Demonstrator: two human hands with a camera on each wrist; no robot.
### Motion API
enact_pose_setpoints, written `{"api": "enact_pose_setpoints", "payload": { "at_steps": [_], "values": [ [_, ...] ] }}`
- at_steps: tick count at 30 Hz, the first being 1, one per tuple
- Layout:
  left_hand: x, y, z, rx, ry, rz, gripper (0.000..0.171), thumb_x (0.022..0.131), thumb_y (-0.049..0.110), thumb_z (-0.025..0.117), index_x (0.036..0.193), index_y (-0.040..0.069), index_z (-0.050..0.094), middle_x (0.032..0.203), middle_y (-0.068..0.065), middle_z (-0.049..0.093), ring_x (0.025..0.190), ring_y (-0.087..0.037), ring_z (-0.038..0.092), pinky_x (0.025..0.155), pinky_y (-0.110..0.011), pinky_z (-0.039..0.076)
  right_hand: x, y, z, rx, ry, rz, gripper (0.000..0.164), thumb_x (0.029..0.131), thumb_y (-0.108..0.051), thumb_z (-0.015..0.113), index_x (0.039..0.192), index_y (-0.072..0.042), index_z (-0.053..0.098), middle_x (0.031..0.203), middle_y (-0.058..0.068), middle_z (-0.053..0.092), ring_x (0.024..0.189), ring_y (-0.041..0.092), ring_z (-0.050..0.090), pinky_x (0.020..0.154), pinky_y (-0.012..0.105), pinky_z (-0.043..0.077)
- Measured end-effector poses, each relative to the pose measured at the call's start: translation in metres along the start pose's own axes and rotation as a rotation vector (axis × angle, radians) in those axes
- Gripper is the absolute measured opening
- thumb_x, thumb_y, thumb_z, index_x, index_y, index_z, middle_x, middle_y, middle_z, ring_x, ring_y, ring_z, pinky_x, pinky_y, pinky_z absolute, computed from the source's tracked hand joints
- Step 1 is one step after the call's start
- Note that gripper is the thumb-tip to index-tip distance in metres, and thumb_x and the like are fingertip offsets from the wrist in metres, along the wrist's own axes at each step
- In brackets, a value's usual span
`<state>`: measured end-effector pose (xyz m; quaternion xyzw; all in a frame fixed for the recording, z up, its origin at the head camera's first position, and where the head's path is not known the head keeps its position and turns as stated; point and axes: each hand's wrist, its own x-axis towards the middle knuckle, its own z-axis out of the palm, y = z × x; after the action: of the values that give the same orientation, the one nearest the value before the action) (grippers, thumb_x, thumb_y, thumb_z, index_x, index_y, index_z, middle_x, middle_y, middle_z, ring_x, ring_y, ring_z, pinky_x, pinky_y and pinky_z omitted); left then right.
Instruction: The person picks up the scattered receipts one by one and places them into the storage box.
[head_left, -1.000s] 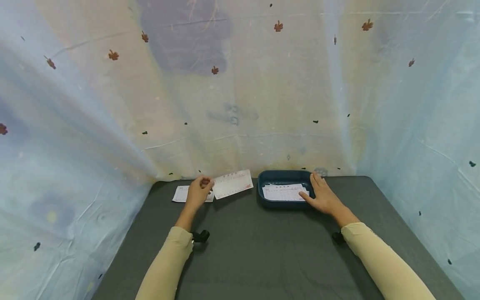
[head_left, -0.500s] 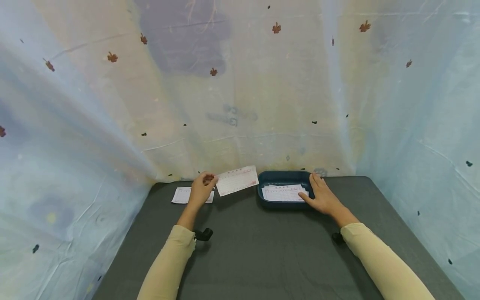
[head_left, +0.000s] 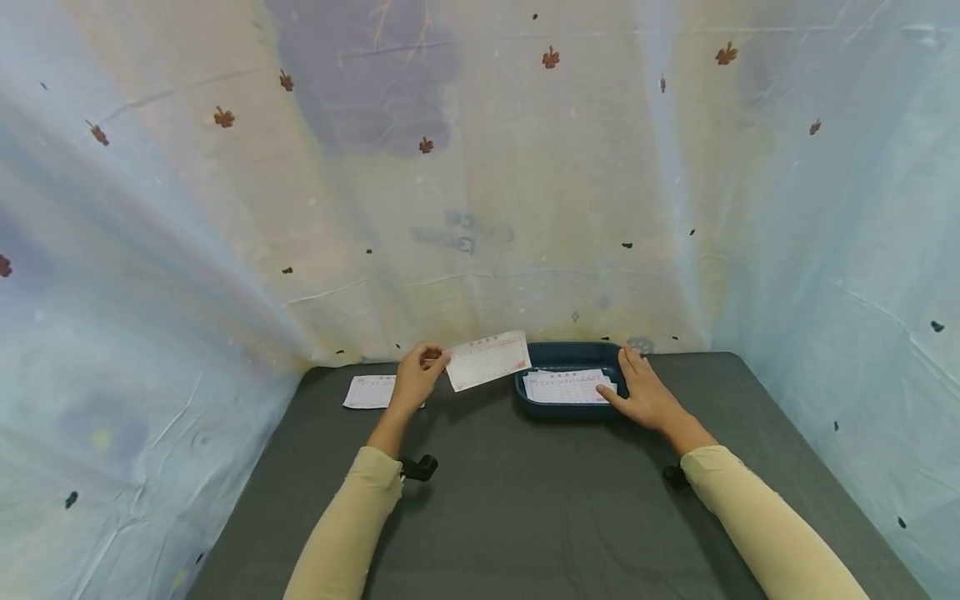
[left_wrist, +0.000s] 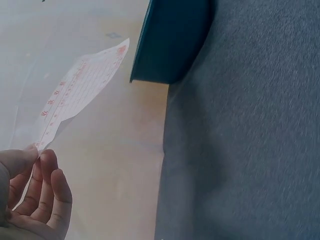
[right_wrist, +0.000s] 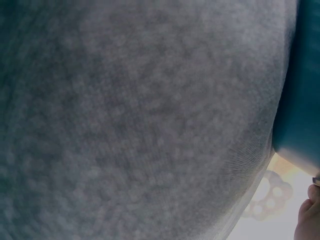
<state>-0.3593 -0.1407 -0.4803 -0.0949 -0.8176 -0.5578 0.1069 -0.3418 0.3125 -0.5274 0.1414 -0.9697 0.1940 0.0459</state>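
Note:
My left hand pinches one end of a paper receipt slip between thumb and fingers. The slip is white with red print, held up off the table, its far corner overlapping the left rim of a dark blue bin in the head view. From the left wrist, the same receipt slip bends a little beside the bin's wall. More printed slips lie inside the bin. My right hand rests on the bin's right rim with fingers extended, the thumb reaching over the slips.
Other printed slips lie on the dark grey table, left of the bin and partly behind my left hand. A patterned curtain hangs along the table's back edge and both sides. Black wrist mounts stick out below the forearms.
My left hand has carried the receipt slip to the right and slightly up, away from the slips on the table and toward the bin. My right hand stays on the rim.

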Motion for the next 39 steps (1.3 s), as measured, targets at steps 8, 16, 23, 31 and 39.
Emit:
{"api": "enact_pose_setpoints", "payload": {
  "at_steps": [8,16,23,31,39],
  "values": [
    [0.002,-0.002,0.018,-0.048,-0.031,0.009,0.026,0.107,0.018,0.071,0.126,0.0,0.068,0.117,-0.02,0.072,0.098,-0.036,0.075,0.091,-0.057,0.062,0.0,-0.001,-0.001,-0.001,-0.003,-0.003,0.102,0.107,-0.061,0.055,0.166,0.013,0.014,0.176,0.032,0.006,0.161,0.053,0.008,0.129,0.069,0.012],
    [0.006,0.0,0.033,-0.058,-0.086,0.002,0.026,0.107,0.022,0.071,0.125,0.003,0.069,0.115,-0.017,0.072,0.102,-0.046,0.073,0.085,-0.049,0.064,0.002,0.001,0.001,-0.024,0.001,-0.012,0.104,0.107,-0.061,0.055,0.165,0.015,0.013,0.175,0.033,0.007,0.162,0.05,0.009,0.131,0.066,0.009],
    [0.006,0.001,0.045,-0.044,-0.112,0.005,0.024,0.108,0.021,0.07,0.123,0.003,0.069,0.113,-0.016,0.073,0.101,-0.05,0.072,0.089,-0.064,0.06,0.001,0.0,0.001,-0.02,0.003,-0.01,0.103,0.107,-0.06,0.055,0.165,0.015,0.014,0.175,0.033,0.007,0.162,0.051,0.009,0.13,0.066,0.009],
    [0.011,0.007,0.062,-0.07,-0.138,0.036,0.023,0.108,0.018,0.069,0.123,0.0,0.068,0.113,-0.02,0.073,0.101,-0.054,0.071,0.089,-0.066,0.059,0.002,-0.001,-0.001,-0.027,0.007,-0.014,0.101,0.107,-0.058,0.056,0.164,0.015,0.016,0.175,0.033,0.007,0.162,0.051,0.009,0.13,0.066,0.01],
    [0.015,0.008,0.078,-0.07,-0.144,0.046,0.02,0.106,0.012,0.071,0.12,-0.003,0.069,0.111,-0.021,0.074,0.092,-0.043,0.075,0.083,-0.055,0.064,0.003,0.001,0.0,-0.025,0.006,-0.016,0.101,0.108,-0.058,0.055,0.165,0.015,0.014,0.175,0.034,0.007,0.162,0.05,0.009,0.131,0.064,0.009]
  ]
}}
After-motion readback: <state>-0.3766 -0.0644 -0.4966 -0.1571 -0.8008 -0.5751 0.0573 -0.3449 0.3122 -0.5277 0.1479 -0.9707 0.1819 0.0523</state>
